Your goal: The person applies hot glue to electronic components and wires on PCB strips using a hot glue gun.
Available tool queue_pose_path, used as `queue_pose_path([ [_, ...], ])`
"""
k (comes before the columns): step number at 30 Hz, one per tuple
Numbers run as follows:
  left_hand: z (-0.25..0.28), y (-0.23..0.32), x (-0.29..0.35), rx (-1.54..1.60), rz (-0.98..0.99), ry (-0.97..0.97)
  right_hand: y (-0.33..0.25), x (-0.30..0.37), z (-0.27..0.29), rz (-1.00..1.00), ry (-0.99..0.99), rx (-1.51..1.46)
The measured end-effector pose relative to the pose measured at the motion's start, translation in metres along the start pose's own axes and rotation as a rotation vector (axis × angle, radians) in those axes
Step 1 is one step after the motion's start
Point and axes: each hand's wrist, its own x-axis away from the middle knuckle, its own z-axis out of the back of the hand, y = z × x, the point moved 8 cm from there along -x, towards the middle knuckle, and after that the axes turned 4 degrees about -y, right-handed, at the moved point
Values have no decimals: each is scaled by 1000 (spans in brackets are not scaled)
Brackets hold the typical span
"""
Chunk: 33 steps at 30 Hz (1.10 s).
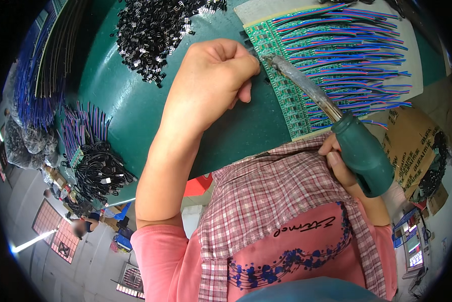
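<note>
My right hand (339, 163) is closed round the green handle of a soldering iron (364, 151), partly hidden behind it. The iron's grey metal shaft slants up and left, its tip at the left edge of a panel of green circuit boards (279, 75). Rows of blue, red and black wires (347, 60) run rightward from the panel. Beside that edge, close to the iron's tip, is my left hand (216, 75), its thumb and fingers pinched together. Whatever lies between those fingertips is too hidden to name. Small black parts show along the panel's edge.
A heap of small black connectors (148, 38) lies on the green tabletop (113, 75). Bundled black cables (100, 168) and wired boards (45, 65) are at the left. A cardboard box (412, 146) stands at the right. Another person (87, 225) is farther off at lower left.
</note>
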Motion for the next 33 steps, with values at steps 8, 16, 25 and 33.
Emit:
queue_pose_path([
  [8,-1,1,-1,-8,3,-6,-16,3,2,152,-52,260],
  [16,-1,2,0,5,-5,0,7,7,-3,-170,63,-220],
  [25,0,1,0,8,-13,4,15,16,-5,160,-163,358],
  [33,-2,1,-2,-3,-19,7,17,17,4,149,-122,331],
])
